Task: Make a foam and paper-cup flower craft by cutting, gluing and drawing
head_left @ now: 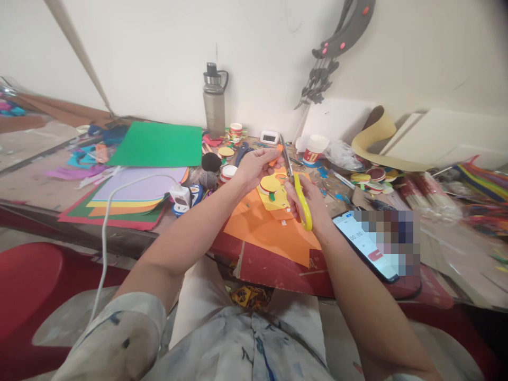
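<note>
My right hand (311, 203) grips yellow-handled scissors (296, 185), blades pointing up and away. My left hand (256, 165) pinches a small orange paper piece (277, 156) right at the scissor blades. Both hands hover above a large orange sheet (265, 227) lying on the table's near edge. A yellow paper shape with a round yellow and white cutout (271, 185) lies on the sheet under the hands.
A phone (363, 243) showing a timer lies right of my right hand. A grey bottle (214, 100) stands by the wall. A green sheet (159, 144) and stacked coloured papers (130, 198) lie left, with a white charger and cable (180, 197). Craft scraps, tape rolls and a cup (315, 149) crowd the back.
</note>
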### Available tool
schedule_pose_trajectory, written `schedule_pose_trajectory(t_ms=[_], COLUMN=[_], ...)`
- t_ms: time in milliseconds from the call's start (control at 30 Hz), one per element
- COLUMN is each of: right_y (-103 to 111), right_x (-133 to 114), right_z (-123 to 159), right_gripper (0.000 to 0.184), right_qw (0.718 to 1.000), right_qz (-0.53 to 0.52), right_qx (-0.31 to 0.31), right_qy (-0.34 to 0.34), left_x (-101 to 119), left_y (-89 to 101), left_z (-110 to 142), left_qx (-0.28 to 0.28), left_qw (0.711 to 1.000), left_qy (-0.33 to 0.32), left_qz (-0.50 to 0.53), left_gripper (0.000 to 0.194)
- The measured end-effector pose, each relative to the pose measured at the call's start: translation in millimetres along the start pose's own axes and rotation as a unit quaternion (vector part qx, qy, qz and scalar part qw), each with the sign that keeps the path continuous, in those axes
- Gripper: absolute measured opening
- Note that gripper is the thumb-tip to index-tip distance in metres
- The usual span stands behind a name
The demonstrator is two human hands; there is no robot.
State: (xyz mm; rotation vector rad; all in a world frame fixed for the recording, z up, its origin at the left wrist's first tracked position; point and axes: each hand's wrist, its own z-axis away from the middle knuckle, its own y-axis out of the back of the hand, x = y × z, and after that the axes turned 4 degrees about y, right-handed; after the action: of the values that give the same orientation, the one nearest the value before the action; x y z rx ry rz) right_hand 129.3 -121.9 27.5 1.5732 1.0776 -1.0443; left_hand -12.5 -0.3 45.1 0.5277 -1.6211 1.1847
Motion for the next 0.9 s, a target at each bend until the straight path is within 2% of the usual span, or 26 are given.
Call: schedule_pose_trajectory(t_ms=[333, 733, 900], right_y=[-1.8, -2.3, 0.1], right_x=[-5.2, 5.0, -0.8], right_z=[1.4, 0.8, 2.3], right_gripper=[0.054, 0.049, 0.051], right_qw=[1.0, 0.999, 1.0], right_qz=[0.011, 0.035, 0.007], right_qx=[0.006, 0.007, 0.007], right_qy=[-0.016, 0.016, -0.009], left_x=[-1.4, 3.3, 8.9], left_y=[1.9, -2.5, 2.1], left_z=[-2.6, 1.8, 0.7], left_qx=[-0.005, -0.004, -0.005], left_qw=[1.0, 1.0, 1.0], left_qy=[0.001, 0.004, -0.006], left_qz=[0.006, 0.007, -0.01], left_gripper=[0.023, 0.025, 0.028])
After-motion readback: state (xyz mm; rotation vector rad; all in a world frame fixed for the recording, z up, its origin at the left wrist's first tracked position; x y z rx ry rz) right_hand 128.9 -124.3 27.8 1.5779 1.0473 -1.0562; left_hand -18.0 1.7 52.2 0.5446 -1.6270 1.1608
